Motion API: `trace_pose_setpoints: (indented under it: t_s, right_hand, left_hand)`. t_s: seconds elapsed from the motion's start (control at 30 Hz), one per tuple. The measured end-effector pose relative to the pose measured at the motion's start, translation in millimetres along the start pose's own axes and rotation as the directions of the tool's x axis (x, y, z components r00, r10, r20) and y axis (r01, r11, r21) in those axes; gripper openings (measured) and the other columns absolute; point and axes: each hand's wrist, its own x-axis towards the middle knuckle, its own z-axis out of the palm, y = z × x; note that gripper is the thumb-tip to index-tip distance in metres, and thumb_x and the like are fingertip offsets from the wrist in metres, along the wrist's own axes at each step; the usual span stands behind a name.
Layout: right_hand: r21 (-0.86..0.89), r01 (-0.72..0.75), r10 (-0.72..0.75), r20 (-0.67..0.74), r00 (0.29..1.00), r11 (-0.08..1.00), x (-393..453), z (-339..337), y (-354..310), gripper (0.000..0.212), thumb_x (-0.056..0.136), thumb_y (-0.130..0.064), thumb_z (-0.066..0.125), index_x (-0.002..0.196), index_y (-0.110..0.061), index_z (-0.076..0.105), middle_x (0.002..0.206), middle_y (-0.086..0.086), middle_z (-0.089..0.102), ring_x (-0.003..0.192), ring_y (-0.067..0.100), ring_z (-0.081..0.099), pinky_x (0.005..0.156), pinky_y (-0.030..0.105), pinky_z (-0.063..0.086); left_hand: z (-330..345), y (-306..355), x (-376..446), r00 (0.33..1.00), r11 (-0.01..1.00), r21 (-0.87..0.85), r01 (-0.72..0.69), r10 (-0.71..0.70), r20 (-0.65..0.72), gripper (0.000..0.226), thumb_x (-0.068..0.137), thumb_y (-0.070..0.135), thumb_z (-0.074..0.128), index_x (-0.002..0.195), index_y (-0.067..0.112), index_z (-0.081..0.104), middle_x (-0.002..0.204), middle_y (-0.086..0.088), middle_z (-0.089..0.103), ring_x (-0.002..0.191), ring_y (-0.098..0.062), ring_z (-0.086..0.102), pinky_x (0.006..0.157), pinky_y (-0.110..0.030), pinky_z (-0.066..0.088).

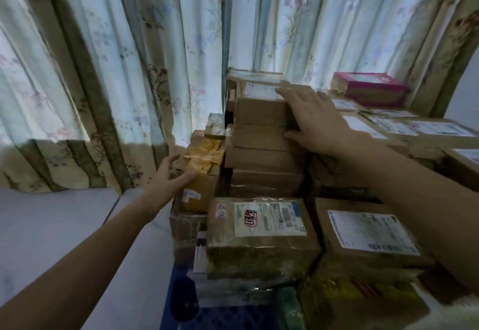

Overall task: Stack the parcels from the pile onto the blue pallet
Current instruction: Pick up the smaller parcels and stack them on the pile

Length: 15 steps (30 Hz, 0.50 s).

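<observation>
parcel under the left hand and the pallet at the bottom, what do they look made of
Parcel under the left hand: brown cardboard, mostly wrapped in glossy yellowish packing tape; the tape wrinkles and shines. The left hand rests on its side with straight fingers.

Blue pallet: probably moulded plastic, judging by its even blue colour and grid of openings, though the view is dim and blurred.

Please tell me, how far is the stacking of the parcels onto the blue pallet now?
It looks far along: many cardboard parcels already stand in tall columns over the blue pallet. In hand: the left hand touches a yellow-taped parcel, and the right hand rests on the brown box topping the middle column. The pile is out of view, so what is left cannot be told.
</observation>
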Motion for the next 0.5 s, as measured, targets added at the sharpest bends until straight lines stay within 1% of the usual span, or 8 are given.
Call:
trace_pose_setpoints:
  t_s: [0.03,0.07,0.13,0.17,0.27,0.37,0.43,0.5]
  right_hand:
    - [0.011,0.014,-0.013,-0.057,0.998,1.0,-7,-3,-8,0.098,0.081,-0.033,0.081,0.159,-0.024,0.023,0.163,0.011,0.032,0.149,0.035,0.029,0.122,0.058,0.02]
    - [0.041,0.037,-0.031,-0.136,0.99,0.998,-14,-6,-17,0.095,0.083,-0.034,0.079,0.159,-0.022,0.024,0.162,0.013,0.031,0.149,0.035,0.029,0.122,0.059,0.02]
    - [0.131,0.114,-0.076,-0.269,0.96,0.985,-35,-14,-46,0.08,0.087,-0.035,0.072,0.156,-0.019,0.033,0.158,0.013,0.037,0.146,0.033,0.033,0.121,0.055,0.026]
    - [0.182,0.155,-0.101,-0.276,0.956,0.971,-45,-16,-63,0.073,0.089,-0.035,0.069,0.153,-0.019,0.038,0.156,0.01,0.039,0.143,0.029,0.037,0.119,0.051,0.03]
    - [0.302,0.159,-0.134,-0.103,0.986,0.94,-65,-4,-111,0.059,0.093,-0.04,0.065,0.147,-0.026,0.046,0.157,0.0,0.035,0.139,0.021,0.039,0.114,0.045,0.037]
    - [0.423,0.055,-0.083,0.048,0.995,0.904,-72,21,-138,0.064,0.094,-0.047,0.063,0.15,-0.032,0.037,0.158,-0.006,0.03,0.141,0.019,0.036,0.114,0.05,0.04]
    - [0.487,0.002,-0.043,0.073,0.996,0.873,-79,34,-151,0.064,0.094,-0.055,0.06,0.148,-0.036,0.032,0.156,-0.008,0.03,0.141,0.017,0.032,0.116,0.049,0.036]
    - [0.451,-0.006,-0.047,0.108,0.993,0.893,-91,48,-167,0.07,0.093,-0.066,0.054,0.15,-0.038,0.026,0.159,-0.007,0.024,0.148,0.019,0.022,0.121,0.05,0.025]
  left_hand:
    - [4,-2,-1,1.0,0.999,-0.039,0.015,-0.014,0.028,0.074,0.088,0.045,0.069,0.152,0.033,0.033,0.122,0.007,0.061,0.09,-0.004,0.07,0.07,-0.019,0.056]
    - [10,-3,-4,0.999,0.998,-0.063,0.018,-0.015,0.048,0.067,0.092,0.046,0.064,0.151,0.033,0.037,0.121,0.009,0.062,0.089,-0.002,0.07,0.065,-0.014,0.053]
    - [22,-5,-9,0.998,0.995,-0.094,0.017,-0.011,0.062,0.057,0.093,0.051,0.058,0.145,0.034,0.041,0.117,0.011,0.062,0.093,-0.004,0.066,0.066,-0.017,0.049]
    - [28,-4,-12,0.999,0.994,-0.109,0.013,-0.007,0.053,0.052,0.093,0.052,0.057,0.14,0.036,0.041,0.114,0.013,0.061,0.093,-0.004,0.063,0.068,-0.019,0.047]
    - [38,1,-16,1.0,0.992,-0.124,-0.006,0.008,0.02,0.042,0.099,0.049,0.054,0.136,0.039,0.038,0.109,0.015,0.06,0.091,-0.001,0.061,0.063,-0.015,0.049]
    - [36,4,-17,0.999,0.986,-0.163,-0.024,0.03,0.035,0.046,0.1,0.044,0.056,0.141,0.034,0.038,0.114,0.011,0.062,0.095,-0.005,0.067,0.058,-0.011,0.052]
    - [30,3,-19,0.998,0.984,-0.172,-0.049,0.054,0.022,0.053,0.101,0.039,0.055,0.147,0.027,0.034,0.117,0.01,0.061,0.087,0.004,0.069,0.061,-0.009,0.052]
    - [21,-9,-22,0.995,0.985,-0.141,-0.095,0.09,-0.039,0.057,0.103,0.036,0.051,0.153,0.021,0.027,0.121,0.012,0.057,0.082,0.021,0.062,0.065,-0.002,0.047]
